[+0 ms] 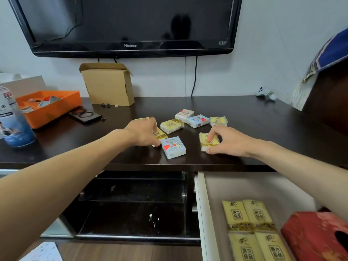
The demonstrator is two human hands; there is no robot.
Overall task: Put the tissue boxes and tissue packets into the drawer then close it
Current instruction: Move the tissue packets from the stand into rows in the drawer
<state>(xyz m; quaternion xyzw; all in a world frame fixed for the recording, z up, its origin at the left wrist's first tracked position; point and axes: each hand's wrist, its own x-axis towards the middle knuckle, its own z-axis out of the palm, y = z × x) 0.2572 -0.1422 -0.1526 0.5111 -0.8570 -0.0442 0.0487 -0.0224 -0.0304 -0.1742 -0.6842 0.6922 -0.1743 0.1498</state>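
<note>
Several small tissue packets lie on the dark table [244, 129]. My left hand [144, 133] grips a yellow packet [160, 134], right beside a blue packet with red hearts [174, 147]. My right hand [228, 141] pinches another yellow packet [208, 141] near the front edge. Farther back lie a yellow packet [171, 125], a white-and-red one [184, 114], a blue one [197, 121] and a yellow one [218, 121]. Below at the right, the white drawer [202, 208] stands open, holding several yellow packets [248, 228] and a red tissue box [314, 234].
An orange tray [49, 108], a water bottle [13, 121], a dark flat device [85, 114] and an open cardboard box [108, 83] occupy the table's left and back. A black TV [130, 25] hangs above. Dark glass shelves [135, 204] sit under the table, left of the drawer.
</note>
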